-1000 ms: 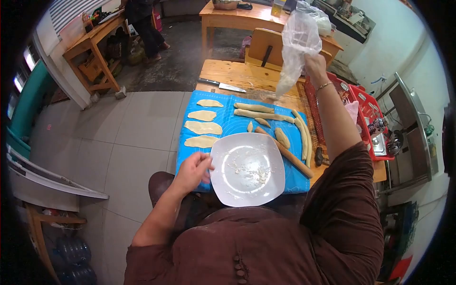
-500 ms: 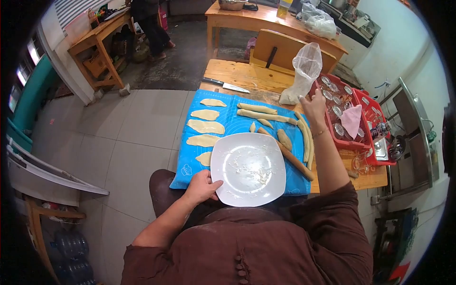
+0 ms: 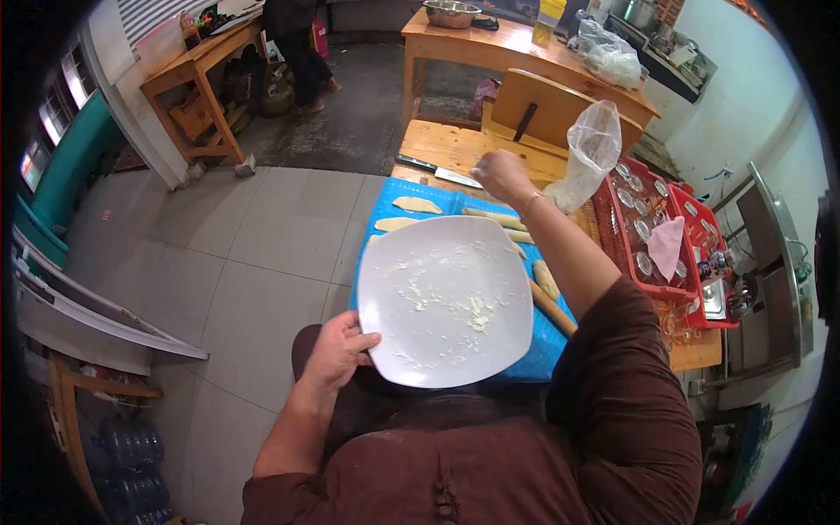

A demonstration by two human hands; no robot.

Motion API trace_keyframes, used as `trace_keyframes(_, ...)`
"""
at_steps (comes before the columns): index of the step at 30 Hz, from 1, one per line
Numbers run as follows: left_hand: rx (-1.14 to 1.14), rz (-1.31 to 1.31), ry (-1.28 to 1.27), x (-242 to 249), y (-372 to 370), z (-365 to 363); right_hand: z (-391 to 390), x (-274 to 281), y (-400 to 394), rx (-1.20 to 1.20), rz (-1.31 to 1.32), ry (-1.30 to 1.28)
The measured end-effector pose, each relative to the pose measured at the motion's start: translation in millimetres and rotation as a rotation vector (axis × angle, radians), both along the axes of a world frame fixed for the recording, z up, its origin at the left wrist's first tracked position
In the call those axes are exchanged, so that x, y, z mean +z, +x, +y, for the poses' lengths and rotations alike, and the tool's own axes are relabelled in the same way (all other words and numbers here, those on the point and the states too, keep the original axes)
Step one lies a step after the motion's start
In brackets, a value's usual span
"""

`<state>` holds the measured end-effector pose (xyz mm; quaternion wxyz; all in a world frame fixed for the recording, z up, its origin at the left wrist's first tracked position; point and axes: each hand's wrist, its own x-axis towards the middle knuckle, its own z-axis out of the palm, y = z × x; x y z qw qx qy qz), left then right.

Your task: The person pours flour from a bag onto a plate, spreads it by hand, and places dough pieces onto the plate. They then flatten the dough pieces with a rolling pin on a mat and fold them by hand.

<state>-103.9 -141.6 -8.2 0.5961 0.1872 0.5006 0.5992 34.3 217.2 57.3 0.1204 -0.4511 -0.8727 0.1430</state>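
Note:
My left hand point(image 3: 337, 350) grips the left edge of a white square plate point(image 3: 437, 350), thumb on top. White powder and crumbs lie scattered on the plate, which covers part of a blue mat point(image 3: 547, 337). My right hand point(image 3: 505, 175) is closed, fingertips together, above the table just right of a knife point(image 3: 437, 170); what it holds, if anything, I cannot make out. Flattened dough pieces point(image 3: 417, 205) lie on the mat's left. Dough rolls point(image 3: 494, 216), a dough lump point(image 3: 545, 279) and a wooden rolling pin point(image 3: 553, 309) lie on its right, partly hidden by plate and arm.
Right of my forearm stands a clear plastic bag point(image 3: 588, 157). Beyond it a red crate point(image 3: 643, 262) holds several glasses and a pink cloth point(image 3: 666, 248). Another wooden table point(image 3: 507, 44) stands behind. At the far left a person point(image 3: 296, 52) stands by a bench.
My right hand has moved left, from beside the plastic bag to near the knife. The plate has been raised closer to me and now hides more of the dough. My view has shifted slightly.

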Motion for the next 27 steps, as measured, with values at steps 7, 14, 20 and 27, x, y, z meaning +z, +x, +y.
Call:
trace_keyframes(7, 0.205, 0.078, 0.082, 22.8, -74.2, -39.6, 18.6, -52.5, -88.3, 0.078, -0.166, 0.09)
trace_keyframes(14, 0.351, 0.028, 0.112, 22.7, -91.6, -42.9, 40.5, -87.3, -116.8, 0.025, -0.236, 0.066)
trace_keyframes(20, 0.395, -0.027, 0.174, 35.7, -88.0, -13.7, 41.2, -37.9, -87.6, 0.109, -0.225, 0.214)
trace_keyframes(27, 0.401, -0.032, 0.229, 21.0, -90.4, 5.8, -70.1, 18.0, 76.0, 0.33, -0.185, -0.068)
